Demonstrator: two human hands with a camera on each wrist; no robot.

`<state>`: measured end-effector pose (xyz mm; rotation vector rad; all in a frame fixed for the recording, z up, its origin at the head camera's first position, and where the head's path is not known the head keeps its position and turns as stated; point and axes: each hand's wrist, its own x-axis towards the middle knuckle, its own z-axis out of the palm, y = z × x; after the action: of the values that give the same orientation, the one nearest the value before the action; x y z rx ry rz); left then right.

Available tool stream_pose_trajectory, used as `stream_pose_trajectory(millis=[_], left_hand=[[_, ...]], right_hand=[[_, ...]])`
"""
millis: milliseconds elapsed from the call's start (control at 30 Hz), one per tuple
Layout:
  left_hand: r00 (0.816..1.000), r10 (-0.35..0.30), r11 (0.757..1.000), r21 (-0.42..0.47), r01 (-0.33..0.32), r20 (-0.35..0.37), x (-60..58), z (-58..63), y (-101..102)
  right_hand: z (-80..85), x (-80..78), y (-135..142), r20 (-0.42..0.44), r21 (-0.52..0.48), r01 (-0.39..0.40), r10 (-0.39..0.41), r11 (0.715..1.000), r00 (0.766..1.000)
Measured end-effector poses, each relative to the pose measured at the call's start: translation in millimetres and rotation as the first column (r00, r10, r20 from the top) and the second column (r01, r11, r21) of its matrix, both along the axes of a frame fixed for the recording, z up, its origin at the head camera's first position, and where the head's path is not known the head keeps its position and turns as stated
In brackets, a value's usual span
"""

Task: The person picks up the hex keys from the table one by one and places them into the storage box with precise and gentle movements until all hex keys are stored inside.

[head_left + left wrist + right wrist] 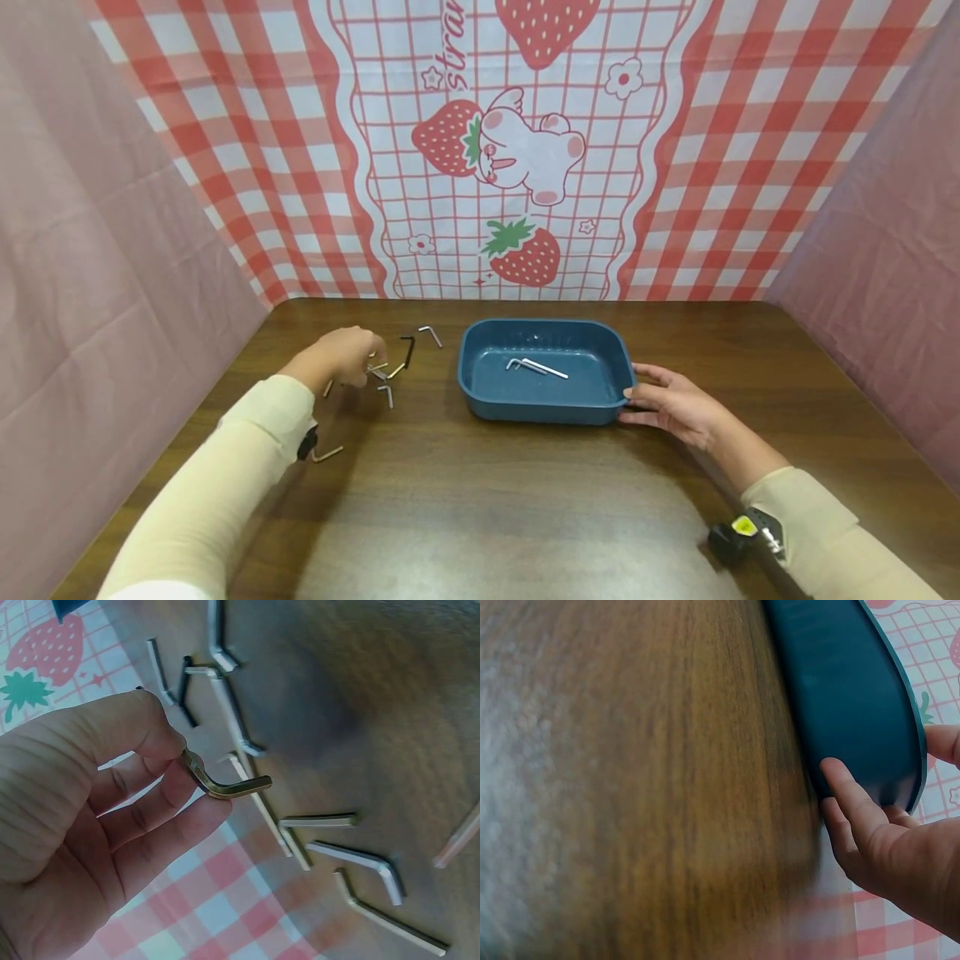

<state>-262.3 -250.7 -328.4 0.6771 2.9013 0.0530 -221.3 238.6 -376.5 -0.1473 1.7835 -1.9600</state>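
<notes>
Between thumb and fingers, my left hand [112, 780] pinches a bent brass-coloured hex key [225, 789] above the tabletop. In the head view this hand [347, 354] is at the left, over scattered hex keys, and hides some of them. My right hand [678, 408] grips the right end of a blue rectangular tray [540, 412], thumb at the rim and fingers against the outer wall. The right wrist view shows those fingers [855, 802] on the tray's side [855, 697]. Silver hex keys [546, 368] lie inside the tray.
On the wooden table [480, 500], loose hex keys lie left of the tray: a black one [409, 352], silver ones [387, 396] and one near the left wrist [327, 455]. A strawberry-print cloth [510, 183] hangs behind the table, with pink cloth [112, 208] at both sides.
</notes>
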Motion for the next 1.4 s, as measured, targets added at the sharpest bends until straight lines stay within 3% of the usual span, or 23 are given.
stream_pose_trajectory(millis=[133, 300, 600, 933, 1167, 1400], left_hand=[[0.999, -0.028, 1.000, 0.007, 0.028, -0.026, -2.3, 6.9, 4], [0.999, -0.041, 0.999, 0.035, 0.041, -0.010, -4.9, 13.1, 9], [0.992, -0.126, 0.989, 0.070, 0.127, -0.025, -6.8, 28.0, 28], [0.984, -0.176, 0.981, 0.077, 0.177, -0.016, -12.9, 49.6, 65], [0.979, -0.200, 0.978, 0.059, 0.198, 0.029, -17.8, 56.3, 90], [0.969, -0.248, 0.969, 0.026, 0.247, 0.020, -20.2, 60.4, 120]], right_hand=[[-0.3, -0.3, 0, 0.001, -0.004, 0.002, -0.002, 1.000, 1.000], [-1.0, -0.4, 0, 0.001, -0.005, 0.006, -0.006, 1.000, 1.000], [-2.6, -1.2, -1, -0.010, -0.018, -0.004, 0.004, 1.000, 1.000], [-2.7, -0.9, -1, -0.007, -0.019, 0.008, -0.008, 1.000, 1.000], [-4.2, -0.8, -1, -0.005, -0.024, 0.007, -0.007, 1.000, 1.000], [-4.2, -1.2, 0, -0.005, -0.014, 0.010, -0.010, 1.000, 1.000]])
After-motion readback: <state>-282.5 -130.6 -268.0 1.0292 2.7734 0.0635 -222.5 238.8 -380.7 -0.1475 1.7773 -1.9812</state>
